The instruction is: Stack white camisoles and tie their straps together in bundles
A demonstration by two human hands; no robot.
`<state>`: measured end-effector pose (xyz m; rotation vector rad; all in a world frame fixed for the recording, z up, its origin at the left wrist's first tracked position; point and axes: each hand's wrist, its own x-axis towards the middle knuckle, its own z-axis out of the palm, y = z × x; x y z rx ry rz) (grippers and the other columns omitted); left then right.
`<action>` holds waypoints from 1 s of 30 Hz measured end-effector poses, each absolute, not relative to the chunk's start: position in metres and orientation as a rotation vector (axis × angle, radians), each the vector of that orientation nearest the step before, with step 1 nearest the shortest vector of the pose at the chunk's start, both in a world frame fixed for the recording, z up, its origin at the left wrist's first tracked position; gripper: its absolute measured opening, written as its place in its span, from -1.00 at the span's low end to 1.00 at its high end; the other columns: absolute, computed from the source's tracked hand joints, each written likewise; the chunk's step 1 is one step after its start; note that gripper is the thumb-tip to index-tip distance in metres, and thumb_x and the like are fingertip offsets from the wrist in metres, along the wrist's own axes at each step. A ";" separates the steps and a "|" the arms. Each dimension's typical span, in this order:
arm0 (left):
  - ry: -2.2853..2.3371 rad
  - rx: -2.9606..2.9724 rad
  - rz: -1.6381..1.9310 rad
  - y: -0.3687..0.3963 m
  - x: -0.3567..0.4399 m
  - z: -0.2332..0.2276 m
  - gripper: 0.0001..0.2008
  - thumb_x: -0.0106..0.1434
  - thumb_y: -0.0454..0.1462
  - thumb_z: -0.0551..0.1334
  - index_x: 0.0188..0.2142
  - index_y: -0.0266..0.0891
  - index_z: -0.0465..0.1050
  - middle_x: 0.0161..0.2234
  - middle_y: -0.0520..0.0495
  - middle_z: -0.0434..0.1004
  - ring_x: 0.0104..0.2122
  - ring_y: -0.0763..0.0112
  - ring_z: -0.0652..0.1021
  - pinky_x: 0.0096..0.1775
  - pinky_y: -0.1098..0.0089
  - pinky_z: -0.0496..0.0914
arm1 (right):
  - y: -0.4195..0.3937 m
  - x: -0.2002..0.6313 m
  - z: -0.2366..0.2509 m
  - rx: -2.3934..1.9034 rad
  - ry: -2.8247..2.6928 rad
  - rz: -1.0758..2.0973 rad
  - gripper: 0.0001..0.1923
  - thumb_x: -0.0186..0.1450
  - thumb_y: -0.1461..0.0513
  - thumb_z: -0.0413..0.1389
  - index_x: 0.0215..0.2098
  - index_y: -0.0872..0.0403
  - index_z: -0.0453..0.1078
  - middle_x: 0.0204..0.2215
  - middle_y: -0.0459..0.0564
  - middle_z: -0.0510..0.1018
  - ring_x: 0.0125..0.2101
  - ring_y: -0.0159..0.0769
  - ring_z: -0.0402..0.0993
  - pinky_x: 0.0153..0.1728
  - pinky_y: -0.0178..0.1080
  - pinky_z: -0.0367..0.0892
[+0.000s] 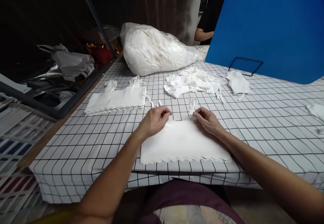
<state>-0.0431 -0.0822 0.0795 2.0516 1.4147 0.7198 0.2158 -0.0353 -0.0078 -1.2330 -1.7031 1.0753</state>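
Note:
A white camisole (184, 143) with thin straps and a wavy hem lies flat on the table before me, hem towards me. At its upper left corner my left hand (155, 120) is closed in a pinch, apparently on the left strap; the pinched part is mostly hidden by the fingers. My right hand (208, 121) pinches the base of the looped right strap (192, 106) at the upper right. To the left rests a neat stack of similar white camisoles (116, 99), their straps bunched at the top.
Behind lie a crumpled heap of white garments (191, 82) and a smaller white piece (238, 82). A large plastic bag of white cloth (154, 50) sits at the back of the checked tablecloth (268, 126). A blue board (263, 28) stands back right, a person (210, 21) behind it.

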 end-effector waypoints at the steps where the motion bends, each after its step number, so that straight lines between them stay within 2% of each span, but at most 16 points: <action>1: 1.357 2.076 0.724 -0.093 -0.051 0.076 -0.80 0.38 -0.29 0.07 -0.24 -0.27 0.47 -0.34 -0.05 0.54 -0.35 0.37 0.54 -0.29 0.34 0.49 | -0.035 0.217 -0.007 -1.230 -1.700 1.103 -0.63 0.33 -0.08 0.08 -0.34 0.05 0.25 -0.52 -0.17 0.31 -0.52 -0.41 0.28 -0.44 -0.31 0.21; 3: 1.234 2.220 0.715 -0.113 -0.060 0.059 -0.83 0.37 -0.34 0.08 -0.21 -0.28 0.47 -0.28 -0.08 0.53 -0.27 0.35 0.54 -0.23 0.31 0.50 | -0.034 0.217 -0.002 -1.249 -1.719 1.146 -0.60 0.31 -0.10 0.08 -0.36 0.05 0.25 -0.52 -0.16 0.33 -0.52 -0.40 0.30 -0.44 -0.30 0.21; 7: 1.220 2.594 0.738 -0.130 -0.061 0.011 -0.79 0.34 -0.42 0.08 -0.09 -0.31 0.43 -0.10 -0.21 0.47 -0.02 0.18 0.48 -0.03 0.10 0.49 | -0.023 0.202 0.021 -1.356 -1.872 1.054 -0.55 0.31 -0.13 0.05 -0.41 0.07 0.33 -0.57 -0.13 0.35 -0.55 -0.38 0.23 -0.48 -0.29 0.14; 9: 1.229 2.681 0.749 -0.130 -0.061 -0.003 -0.75 0.34 -0.43 0.08 -0.03 -0.32 0.41 -0.01 -0.24 0.45 0.08 0.13 0.43 0.08 0.02 0.44 | -0.015 0.180 0.037 -1.360 -1.996 0.985 -0.53 0.34 -0.13 0.01 -0.38 0.07 0.42 -0.49 -0.04 0.44 -0.49 -0.34 0.30 -0.44 -0.27 0.17; 12: 1.254 2.715 0.746 -0.129 -0.060 -0.009 -0.71 0.34 -0.41 0.10 0.03 -0.32 0.39 0.06 -0.26 0.43 0.15 0.11 0.39 0.14 0.00 0.40 | -0.010 0.135 0.051 -1.308 -2.238 1.090 -0.51 0.32 -0.14 0.03 -0.41 0.08 0.47 -0.38 0.04 0.54 -0.39 -0.29 0.37 -0.36 -0.26 0.21; 14: 1.283 2.718 0.708 -0.128 -0.060 -0.008 -0.70 0.34 -0.38 0.12 0.05 -0.32 0.40 0.07 -0.26 0.45 0.14 0.10 0.41 0.16 0.01 0.39 | -0.012 0.105 0.050 -1.346 -2.311 1.214 -0.53 0.21 -0.13 0.18 -0.55 0.09 0.39 -0.50 0.00 0.50 -0.46 -0.32 0.33 -0.42 -0.26 0.17; 17: 1.306 2.711 0.655 -0.129 -0.060 -0.007 -0.70 0.36 -0.33 0.11 0.06 -0.31 0.41 0.07 -0.24 0.47 0.14 0.10 0.43 0.18 0.02 0.36 | -0.014 0.073 0.042 -1.394 -2.111 1.448 -0.57 0.04 0.05 0.37 -0.67 0.08 0.26 -0.69 -0.12 0.32 -0.60 -0.42 0.17 -0.55 -0.29 0.04; 19: 1.308 2.697 0.628 -0.130 -0.060 -0.007 -0.67 0.37 -0.32 0.09 0.10 -0.29 0.39 0.13 -0.23 0.44 0.19 0.12 0.38 0.22 0.03 0.32 | -0.011 0.062 0.038 -1.371 -1.933 1.571 -0.65 0.07 0.13 0.35 -0.63 0.08 0.28 -0.72 -0.16 0.28 -0.64 -0.46 0.10 -0.59 -0.30 0.00; 21: 1.321 2.678 0.601 -0.130 -0.060 -0.008 -0.63 0.38 -0.32 0.08 0.16 -0.28 0.34 0.19 -0.21 0.38 0.25 0.14 0.32 0.25 0.05 0.28 | -0.004 0.056 0.040 -1.329 -1.826 1.648 -0.73 0.18 0.13 0.26 -0.54 0.09 0.35 -0.69 -0.13 0.34 -0.65 -0.46 0.10 -0.60 -0.30 0.03; 25: 1.336 2.655 0.576 -0.129 -0.061 -0.009 -0.59 0.37 -0.33 0.06 0.20 -0.28 0.29 0.24 -0.18 0.33 0.32 0.14 0.21 0.26 0.05 0.27 | 0.023 0.048 0.059 -1.213 -1.618 1.766 -0.81 0.33 0.19 0.12 -0.40 0.12 0.39 -0.46 0.03 0.55 -0.56 -0.43 0.27 -0.54 -0.30 0.19; 27: 1.328 2.656 0.569 -0.129 -0.062 -0.010 -0.59 0.37 -0.34 0.06 0.20 -0.28 0.29 0.25 -0.16 0.32 0.33 0.15 0.18 0.26 0.05 0.26 | 0.039 0.045 0.076 -1.173 -1.473 1.826 -0.85 0.36 0.22 0.10 -0.34 0.12 0.40 -0.40 0.01 0.56 -0.52 -0.44 0.33 -0.52 -0.33 0.22; 30: 1.328 2.661 0.552 -0.131 -0.063 -0.009 -0.58 0.37 -0.34 0.06 0.21 -0.30 0.28 0.26 -0.17 0.31 0.35 0.17 0.15 0.28 0.07 0.23 | 0.065 0.043 0.106 -1.093 -1.216 1.864 -0.91 0.38 0.26 0.11 -0.27 0.14 0.42 -0.42 -0.06 0.52 -0.52 -0.48 0.32 -0.54 -0.39 0.22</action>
